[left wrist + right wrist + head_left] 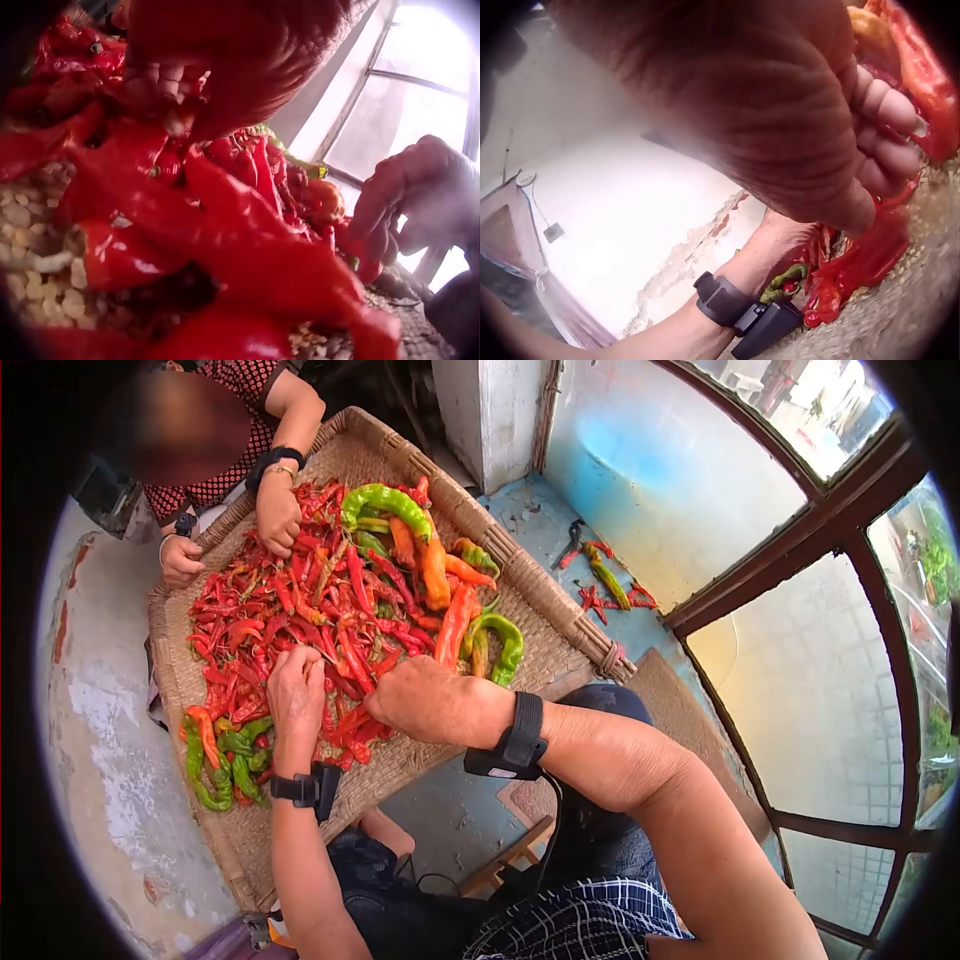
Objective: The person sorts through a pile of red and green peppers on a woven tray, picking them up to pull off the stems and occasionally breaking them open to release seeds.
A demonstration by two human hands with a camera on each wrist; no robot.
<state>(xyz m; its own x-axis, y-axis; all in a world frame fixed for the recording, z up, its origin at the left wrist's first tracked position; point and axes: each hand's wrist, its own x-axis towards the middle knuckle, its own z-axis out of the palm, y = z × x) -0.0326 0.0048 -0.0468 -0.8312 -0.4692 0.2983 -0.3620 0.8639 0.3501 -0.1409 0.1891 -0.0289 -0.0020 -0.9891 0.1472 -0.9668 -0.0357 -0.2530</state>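
Note:
A large heap of red chili peppers (300,605) lies in a shallow woven basket (560,622). My left hand (297,695) is down at the near side of the heap, its fingers bent and the tips pinching a red chili pepper (169,161) in the left wrist view. Just right of it, my right hand (435,705) is curled, back up, above the near edge. Below its thumb, in the right wrist view, a red chili pepper (881,247) shows at the fingers. Broad red peppers (247,255) fill the foreground of the left wrist view.
Large green peppers (388,505) and orange peppers (436,572) lie along the basket's right side, more green ones (205,770) at the near left. Across the basket, another person's hand (278,515) rests at the heap. Red pieces (600,600) lie on the ledge by the window.

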